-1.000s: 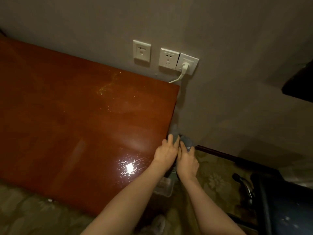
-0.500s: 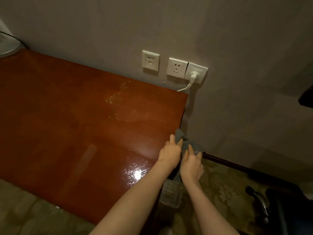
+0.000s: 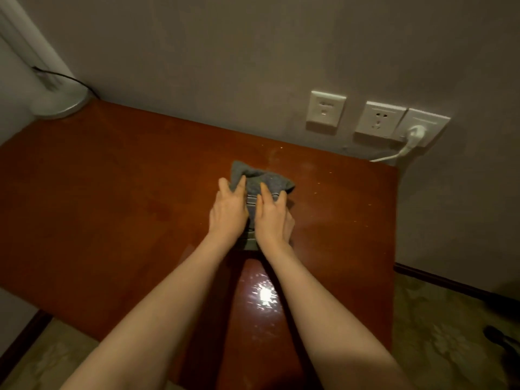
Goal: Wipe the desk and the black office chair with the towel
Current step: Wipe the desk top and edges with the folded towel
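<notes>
The towel (image 3: 261, 182) and both hands have moved from the desk's right edge onto the middle of the top, and the view has swung left with them. The grey towel now lies bunched on the red-brown desk (image 3: 112, 192), its far end sticking out beyond the fingertips. The left hand (image 3: 228, 215) and the right hand (image 3: 271, 220) press on it side by side, palms down, nearly touching. The fingers of each hand are fairly straight and a little spread on the cloth, not pinching it. A bright spot of light shines on the desk between the forearms. At the far left corner stands a round white base (image 3: 60, 104) with a dark cord. On the wall behind are three white sockets (image 3: 378, 122); the right one holds a white plug (image 3: 416, 133). Patterned carpet (image 3: 439, 333) shows to the right.
</notes>
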A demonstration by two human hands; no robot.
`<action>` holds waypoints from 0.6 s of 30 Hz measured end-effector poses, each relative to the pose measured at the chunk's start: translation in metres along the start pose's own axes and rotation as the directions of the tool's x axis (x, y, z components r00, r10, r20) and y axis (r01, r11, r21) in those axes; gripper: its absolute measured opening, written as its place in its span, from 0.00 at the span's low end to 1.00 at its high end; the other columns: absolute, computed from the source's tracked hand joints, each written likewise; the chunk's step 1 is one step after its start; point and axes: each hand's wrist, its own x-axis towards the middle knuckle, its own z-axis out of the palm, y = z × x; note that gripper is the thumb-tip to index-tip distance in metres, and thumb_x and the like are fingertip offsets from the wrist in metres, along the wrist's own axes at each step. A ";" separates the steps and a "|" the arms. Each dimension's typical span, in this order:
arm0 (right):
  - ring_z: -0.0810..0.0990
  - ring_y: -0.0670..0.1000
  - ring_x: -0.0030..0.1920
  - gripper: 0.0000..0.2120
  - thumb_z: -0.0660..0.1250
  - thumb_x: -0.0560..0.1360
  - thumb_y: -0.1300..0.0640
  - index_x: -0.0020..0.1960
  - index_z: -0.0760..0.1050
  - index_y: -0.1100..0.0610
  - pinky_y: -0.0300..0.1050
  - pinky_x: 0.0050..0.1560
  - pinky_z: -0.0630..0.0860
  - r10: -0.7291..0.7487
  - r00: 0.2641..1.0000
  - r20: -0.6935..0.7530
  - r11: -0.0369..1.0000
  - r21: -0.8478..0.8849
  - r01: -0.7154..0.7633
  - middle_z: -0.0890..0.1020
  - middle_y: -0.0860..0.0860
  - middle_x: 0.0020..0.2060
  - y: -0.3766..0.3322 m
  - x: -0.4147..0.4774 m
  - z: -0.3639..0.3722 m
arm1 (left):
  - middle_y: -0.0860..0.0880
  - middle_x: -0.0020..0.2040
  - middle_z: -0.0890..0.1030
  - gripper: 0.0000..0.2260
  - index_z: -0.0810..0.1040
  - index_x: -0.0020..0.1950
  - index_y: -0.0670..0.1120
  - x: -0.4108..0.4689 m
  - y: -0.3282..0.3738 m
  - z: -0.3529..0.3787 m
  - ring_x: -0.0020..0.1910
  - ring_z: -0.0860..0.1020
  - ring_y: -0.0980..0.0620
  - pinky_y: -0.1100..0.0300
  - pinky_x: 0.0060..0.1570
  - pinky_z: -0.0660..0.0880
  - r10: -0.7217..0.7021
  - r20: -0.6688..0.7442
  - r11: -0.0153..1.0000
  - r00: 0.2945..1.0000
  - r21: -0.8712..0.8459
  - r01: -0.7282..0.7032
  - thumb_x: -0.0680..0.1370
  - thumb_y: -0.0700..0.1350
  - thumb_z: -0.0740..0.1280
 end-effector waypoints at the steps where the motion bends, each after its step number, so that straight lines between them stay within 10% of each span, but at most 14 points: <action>1: 0.74 0.61 0.61 0.20 0.51 0.83 0.50 0.74 0.61 0.48 0.51 0.54 0.72 -0.015 1.000 0.003 1.000 -0.002 0.015 0.65 0.59 0.70 -0.016 0.009 0.011 | 0.40 0.59 0.65 0.22 0.58 0.76 0.45 0.011 -0.017 -0.005 0.50 0.73 0.37 0.47 0.45 0.71 -0.017 -0.013 1.000 1.000 0.001 0.017 0.82 0.42 0.55; 10: 0.76 0.60 0.57 0.22 0.55 0.81 0.48 0.74 0.61 0.52 0.49 0.48 0.75 -0.133 0.972 0.193 0.982 -0.110 0.156 0.64 0.61 0.69 -0.096 0.060 0.101 | 0.38 0.61 0.64 0.22 0.59 0.76 0.43 0.068 -0.132 -0.002 0.51 0.72 0.36 0.46 0.50 0.71 -0.149 -0.011 0.988 0.989 0.042 0.149 0.82 0.42 0.56; 14: 0.78 0.51 0.28 0.25 0.76 0.59 0.39 0.53 0.82 0.48 0.35 0.22 0.68 -0.201 0.969 0.141 0.917 -0.320 0.237 0.80 0.53 0.40 -0.090 0.056 0.140 | 0.38 0.61 0.63 0.23 0.54 0.77 0.44 0.061 -0.157 0.026 0.53 0.72 0.37 0.49 0.50 0.72 -0.220 0.089 0.974 0.971 0.073 0.214 0.82 0.44 0.54; 18: 0.78 0.49 0.28 0.24 0.75 0.62 0.38 0.55 0.81 0.46 0.34 0.21 0.68 -0.188 0.979 0.084 0.924 -0.324 0.205 0.81 0.51 0.41 -0.081 0.068 0.147 | 0.40 0.61 0.62 0.25 0.52 0.77 0.45 0.076 -0.149 0.037 0.55 0.72 0.40 0.51 0.47 0.74 -0.260 0.083 0.957 0.962 0.152 0.246 0.81 0.43 0.57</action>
